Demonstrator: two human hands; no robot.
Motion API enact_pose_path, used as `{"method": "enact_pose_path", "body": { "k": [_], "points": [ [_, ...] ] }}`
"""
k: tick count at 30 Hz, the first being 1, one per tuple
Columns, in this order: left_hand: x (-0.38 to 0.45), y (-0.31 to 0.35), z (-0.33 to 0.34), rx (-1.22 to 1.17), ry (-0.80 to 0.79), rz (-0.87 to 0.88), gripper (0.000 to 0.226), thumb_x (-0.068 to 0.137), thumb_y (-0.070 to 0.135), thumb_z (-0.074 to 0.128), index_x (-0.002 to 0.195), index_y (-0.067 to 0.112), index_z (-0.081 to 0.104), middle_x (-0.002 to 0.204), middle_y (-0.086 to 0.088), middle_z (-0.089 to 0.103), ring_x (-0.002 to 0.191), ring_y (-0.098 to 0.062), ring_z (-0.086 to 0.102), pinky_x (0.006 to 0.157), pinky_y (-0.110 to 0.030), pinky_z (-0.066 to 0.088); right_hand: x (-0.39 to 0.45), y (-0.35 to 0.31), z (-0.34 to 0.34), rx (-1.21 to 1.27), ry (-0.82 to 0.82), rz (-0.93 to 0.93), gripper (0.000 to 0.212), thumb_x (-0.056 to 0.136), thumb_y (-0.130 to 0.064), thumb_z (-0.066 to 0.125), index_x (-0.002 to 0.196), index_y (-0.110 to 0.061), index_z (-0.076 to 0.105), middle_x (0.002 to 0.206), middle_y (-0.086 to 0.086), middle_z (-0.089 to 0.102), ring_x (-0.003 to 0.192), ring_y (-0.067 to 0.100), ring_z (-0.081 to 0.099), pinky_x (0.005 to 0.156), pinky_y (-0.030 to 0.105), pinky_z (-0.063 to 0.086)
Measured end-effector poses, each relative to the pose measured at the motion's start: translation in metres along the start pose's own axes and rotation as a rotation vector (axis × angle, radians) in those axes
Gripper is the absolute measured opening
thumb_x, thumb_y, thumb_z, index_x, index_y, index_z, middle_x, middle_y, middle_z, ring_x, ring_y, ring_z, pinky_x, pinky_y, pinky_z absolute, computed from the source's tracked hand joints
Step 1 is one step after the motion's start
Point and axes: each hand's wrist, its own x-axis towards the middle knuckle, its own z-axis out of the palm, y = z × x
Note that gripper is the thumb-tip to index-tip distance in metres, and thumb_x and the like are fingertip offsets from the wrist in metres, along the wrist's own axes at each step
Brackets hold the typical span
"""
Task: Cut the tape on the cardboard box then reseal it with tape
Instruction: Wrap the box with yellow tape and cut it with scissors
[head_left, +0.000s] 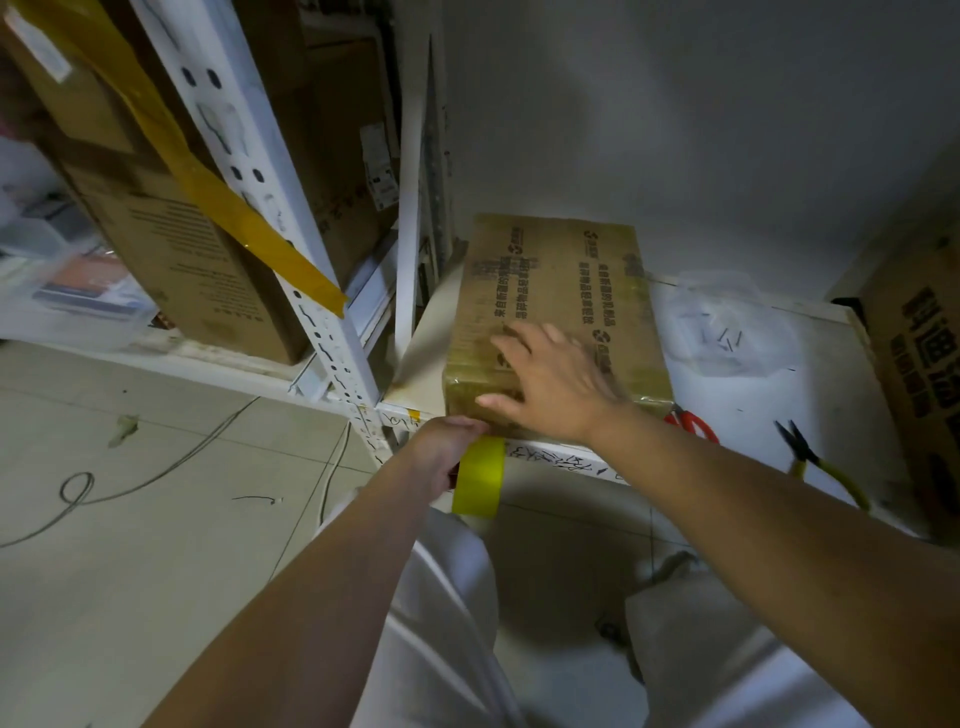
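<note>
A low white shelf (810, 364) stands in the corner against a pale grey wall, with a tiled floor below where thin cables trail. To the left, a white perforated rack upright (291, 249) leans across the view with a strip of yellow tape stuck along it, and big cartons sit behind it. The cardboard box (558, 301) lies flat on the shelf near its front left corner, its top glossy with tape and printed lettering. The right hand (550, 384) rests palm-down on the near end of the box, fingers spread flat, gripping nothing. The left hand (441, 452) is just under the box's front edge, fingers curled tight around a yellow tape roll (479, 478) that hangs below the shelf lip. Red-handled scissors (693, 423) peek out beside the right wrist; yellow-handled pliers (815, 462) lie further right.
</note>
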Motion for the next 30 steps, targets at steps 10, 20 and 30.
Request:
{"method": "enact_pose_path", "body": {
  "k": [10, 20, 30],
  "points": [
    [0.006, -0.006, -0.01, -0.031, 0.046, -0.022, 0.008, 0.095, 0.017, 0.057, 0.095, 0.016, 0.065, 0.08, -0.007, 0.065, 0.068, -0.021, 0.061, 0.061, -0.029, 0.05, 0.02, -0.028, 0.038, -0.214, 0.002, 0.142, 0.083, 0.084, -0.067, 0.046, 0.145, -0.014, 0.027, 0.149, 0.015, 0.03, 0.137, 0.031, 0.028, 0.105, 0.048, 0.031],
    [0.012, -0.007, -0.017, -0.042, 0.075, -0.074, 0.015, 0.096, 0.013, 0.053, 0.084, 0.016, 0.061, 0.078, -0.009, 0.064, 0.067, -0.022, 0.06, 0.059, -0.03, 0.05, 0.035, -0.05, 0.038, -0.306, 0.056, 0.235, 0.081, 0.067, -0.082, 0.051, 0.102, -0.009, 0.055, 0.114, 0.027, 0.06, 0.108, 0.042, 0.057, 0.092, 0.053, 0.043],
    [0.008, -0.006, -0.037, -0.098, 0.129, -0.075, 0.013, 0.089, 0.014, 0.063, 0.077, 0.017, 0.065, 0.089, -0.014, 0.063, 0.081, -0.029, 0.06, 0.084, -0.046, 0.051, 0.038, -0.021, 0.035, -0.262, 0.044, 0.147, 0.069, 0.083, -0.073, 0.034, 0.11, -0.012, 0.051, 0.12, 0.022, 0.055, 0.112, 0.037, 0.052, 0.081, 0.045, 0.05]
  ]
}}
